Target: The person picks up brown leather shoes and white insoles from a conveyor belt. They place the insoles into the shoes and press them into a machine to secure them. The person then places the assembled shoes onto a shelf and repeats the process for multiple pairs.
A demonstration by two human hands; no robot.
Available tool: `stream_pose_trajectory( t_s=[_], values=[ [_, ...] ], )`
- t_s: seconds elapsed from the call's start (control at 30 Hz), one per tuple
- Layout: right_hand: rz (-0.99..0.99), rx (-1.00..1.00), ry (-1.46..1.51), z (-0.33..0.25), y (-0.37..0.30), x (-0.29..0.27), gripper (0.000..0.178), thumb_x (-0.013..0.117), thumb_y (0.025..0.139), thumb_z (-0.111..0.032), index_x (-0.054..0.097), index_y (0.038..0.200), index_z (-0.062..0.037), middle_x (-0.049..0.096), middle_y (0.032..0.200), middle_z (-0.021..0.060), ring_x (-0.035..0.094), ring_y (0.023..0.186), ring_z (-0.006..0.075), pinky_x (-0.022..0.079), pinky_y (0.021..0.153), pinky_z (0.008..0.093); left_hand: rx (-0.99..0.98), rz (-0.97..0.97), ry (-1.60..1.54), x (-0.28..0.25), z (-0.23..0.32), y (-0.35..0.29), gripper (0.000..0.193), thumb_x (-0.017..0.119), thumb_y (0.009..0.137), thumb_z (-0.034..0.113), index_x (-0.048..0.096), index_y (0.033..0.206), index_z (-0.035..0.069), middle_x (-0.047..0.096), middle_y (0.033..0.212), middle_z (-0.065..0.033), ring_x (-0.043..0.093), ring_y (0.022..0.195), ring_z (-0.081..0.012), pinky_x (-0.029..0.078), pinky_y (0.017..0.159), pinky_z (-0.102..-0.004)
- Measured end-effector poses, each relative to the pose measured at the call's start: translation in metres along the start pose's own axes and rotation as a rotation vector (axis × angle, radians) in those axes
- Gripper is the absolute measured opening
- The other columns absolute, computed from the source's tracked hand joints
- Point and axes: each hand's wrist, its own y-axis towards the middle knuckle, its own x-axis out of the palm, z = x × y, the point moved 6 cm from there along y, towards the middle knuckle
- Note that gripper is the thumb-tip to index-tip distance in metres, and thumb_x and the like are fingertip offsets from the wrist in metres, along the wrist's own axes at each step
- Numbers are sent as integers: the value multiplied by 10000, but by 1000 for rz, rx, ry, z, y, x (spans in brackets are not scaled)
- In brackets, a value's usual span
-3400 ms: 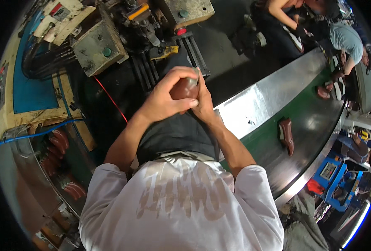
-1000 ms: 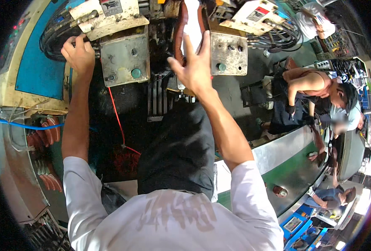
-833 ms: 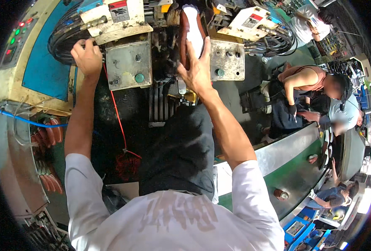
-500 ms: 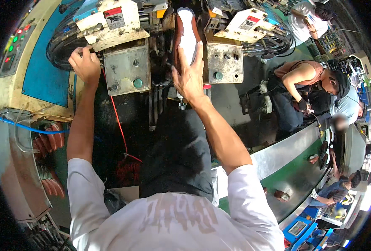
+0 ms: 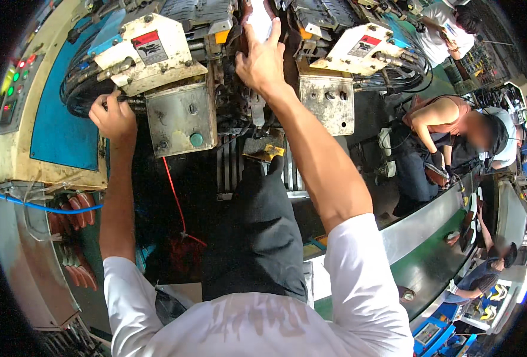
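At the top middle, a brown shoe upper (image 5: 247,8) lies with its white insole board (image 5: 260,19) facing up, between the two halves of a machine. My right hand (image 5: 260,65) reaches over its near end with fingers spread, gripping it from above; the palm hides that end, and the picture's edge cuts off the far end. On the left, my left hand (image 5: 114,117) is closed, fingers curled, beside the hose fittings under a cream guard plate (image 5: 154,50). What those fingers hold is hidden.
Grey control boxes (image 5: 180,116) with buttons flank the middle. A pedal with yellow marking (image 5: 266,147) sits low, by my leg. A red cord (image 5: 173,196) hangs at left, near racked brown shoe parts (image 5: 79,211). Several people work at right beside a green conveyor (image 5: 418,268).
My right hand has moved forward, and the shoe upper has gone farther in between the machine halves with it. My left hand stays by the fittings. The view has shifted, showing the pedal.
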Motion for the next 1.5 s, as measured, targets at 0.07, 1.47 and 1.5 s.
stream_pose_trajectory(
  t_s=[0.07,1.47,1.5],
  values=[
    [-4,-3,-22,-6,-3,-3,846,757,883,-210,405,1652,-222,126,1647,477,570,1179,628,509,1075,587,-23,0,5,-3,-1,-2,236,706,838,44,764,1059,104,636,1142,-162,583,1077,-379,483,941,-515],
    [506,2123,-559,96,-1123,-395,748,763,927,-175,443,1600,-109,506,1537,300,535,1394,469,476,1151,501,191,-79,224,81,-84,-18,309,570,1002,410,848,1084,302,722,1067,-179,647,1027,-391,489,836,-562],
    [960,2126,-329,106,-1134,-392,835,781,915,-186,384,1649,-142,449,1602,316,497,1441,482,462,1175,496,205,-79,239,79,-81,-6,314,564,1005,413,848,1084,302,722,1079,-188,650,1025,-394,489,834,-566]
  ],
)
